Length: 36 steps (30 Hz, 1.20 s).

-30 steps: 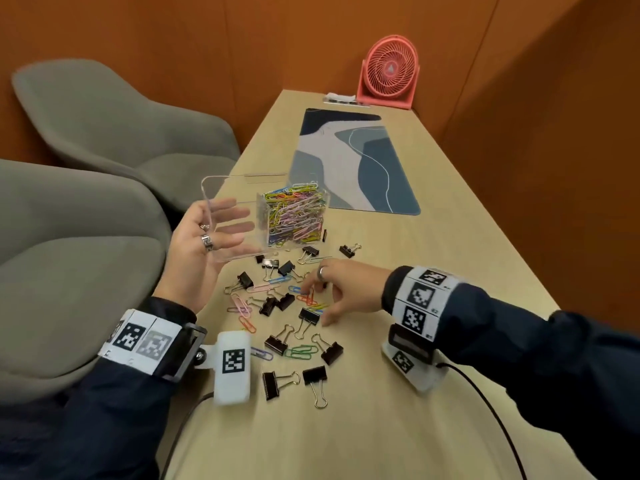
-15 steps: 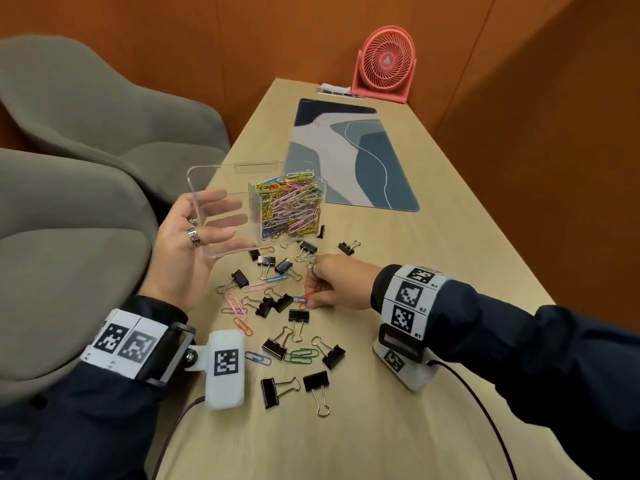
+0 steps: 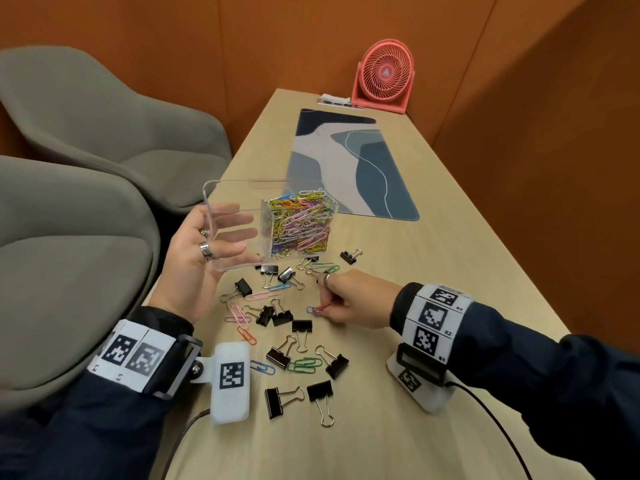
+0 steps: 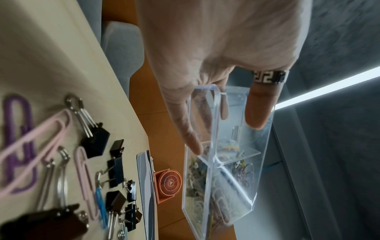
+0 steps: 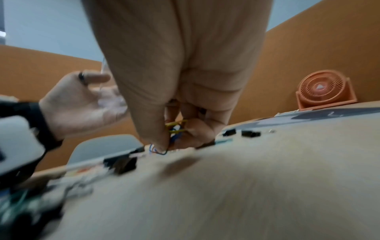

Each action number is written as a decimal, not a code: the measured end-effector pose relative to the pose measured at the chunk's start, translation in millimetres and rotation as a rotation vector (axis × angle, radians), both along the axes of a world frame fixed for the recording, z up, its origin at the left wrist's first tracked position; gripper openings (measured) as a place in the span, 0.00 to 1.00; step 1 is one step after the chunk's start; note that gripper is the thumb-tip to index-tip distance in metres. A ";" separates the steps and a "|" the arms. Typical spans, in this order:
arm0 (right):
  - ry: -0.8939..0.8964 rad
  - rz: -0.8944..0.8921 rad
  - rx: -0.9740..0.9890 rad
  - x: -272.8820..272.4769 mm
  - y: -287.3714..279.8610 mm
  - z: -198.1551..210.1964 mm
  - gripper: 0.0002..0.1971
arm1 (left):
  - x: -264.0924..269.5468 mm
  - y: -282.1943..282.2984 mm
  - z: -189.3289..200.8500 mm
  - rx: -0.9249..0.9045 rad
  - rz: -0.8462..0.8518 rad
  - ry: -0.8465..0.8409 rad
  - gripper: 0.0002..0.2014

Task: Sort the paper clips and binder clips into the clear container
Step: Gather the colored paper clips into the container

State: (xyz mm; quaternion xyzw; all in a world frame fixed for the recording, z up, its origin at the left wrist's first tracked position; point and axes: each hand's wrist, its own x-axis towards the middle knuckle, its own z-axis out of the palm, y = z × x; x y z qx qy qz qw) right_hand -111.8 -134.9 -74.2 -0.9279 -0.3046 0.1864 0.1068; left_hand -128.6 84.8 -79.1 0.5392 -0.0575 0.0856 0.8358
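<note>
My left hand holds the clear container above the table's left edge, fingers along its underside. One compartment is full of coloured paper clips; the other looks bare. In the left wrist view the container shows its divider and the fingers under it. My right hand is down on the table, pinching a few paper clips, red and blue. The right wrist view shows yellow and blue paper clips between thumb and curled fingers. Black binder clips and loose paper clips lie scattered on the table.
A patterned desk mat lies beyond the container and a pink fan stands at the far end of the wooden table. Two grey chairs stand left of the table. Orange walls close in on the right and back.
My right hand went from spread fingers over the clips to a closed pinch on a few paper clips. The left hand kept holding the container in about the same place.
</note>
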 end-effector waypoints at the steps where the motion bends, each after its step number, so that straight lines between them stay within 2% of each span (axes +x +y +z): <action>1: -0.023 -0.016 0.023 0.4 -5.7 2.8 0.07 | -0.2 0.2 -0.1 0.002 -0.003 -0.001 0.25; 7: -0.360 -0.187 0.291 13.1 -40.0 59.7 0.11 | -1.3 1.2 -0.2 0.013 -0.036 0.001 0.25; 11: -0.499 -0.169 0.385 25.4 -33.1 99.9 0.07 | -2.1 0.5 -0.4 0.027 -0.077 0.012 0.26; 17: -0.441 -0.044 0.365 25.7 12.0 105.5 0.05 | -2.0 2.1 -1.3 0.027 -0.107 0.023 0.26; 22: -0.405 -0.156 0.506 24.5 28.0 98.0 0.09 | -1.4 5.0 0.5 0.010 -0.107 0.021 0.26; 27: -0.373 -0.189 0.556 24.6 32.7 97.9 0.02 | -1.7 6.5 1.2 -0.003 -0.116 0.019 0.27; 31: -0.338 -0.228 0.629 26.9 32.6 94.3 0.02 | -2.3 7.0 1.6 -0.005 -0.119 0.016 0.30; 36: -0.329 -0.193 0.667 25.0 26.9 94.3 0.02 | -2.3 7.3 2.5 -0.008 -0.104 0.012 0.25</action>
